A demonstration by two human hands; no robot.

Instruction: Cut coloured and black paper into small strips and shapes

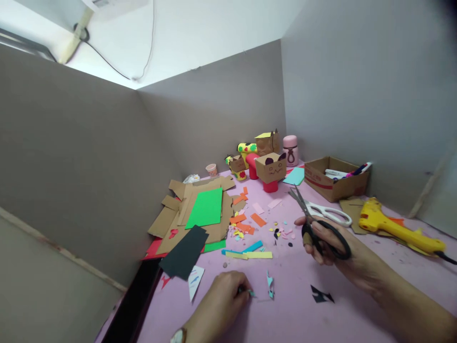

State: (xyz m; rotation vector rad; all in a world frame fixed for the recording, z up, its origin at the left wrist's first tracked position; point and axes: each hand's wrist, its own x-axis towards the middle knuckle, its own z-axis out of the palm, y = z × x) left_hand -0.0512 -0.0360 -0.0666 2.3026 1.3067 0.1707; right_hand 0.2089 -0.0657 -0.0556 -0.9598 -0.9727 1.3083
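Black-handled scissors (303, 202) are in my right hand (352, 252), with fingers in the loops and blades slightly apart, pointing up and left. My left hand (226, 293) rests low over the table with thumb and fingers pinched together. A dark bit and a light-blue tip show at its fingertips, too small to make out. Just right of it lies a curled light-blue paper scrap (270, 284). Below my right hand is a black paper offcut (321, 295). Beyond the left hand lie a black paper sheet (185, 252) and a yellow paper strip (259, 255).
White-handled scissors (332, 213) and a yellow glue gun (400, 228) lie to the right, near a cardboard box (335, 183) of markers. Cardboard animal figures (271, 169) and a pink flask (290, 150) stand at the back. A green sheet (207, 208) lies on cardboard. Grey partitions surround the table.
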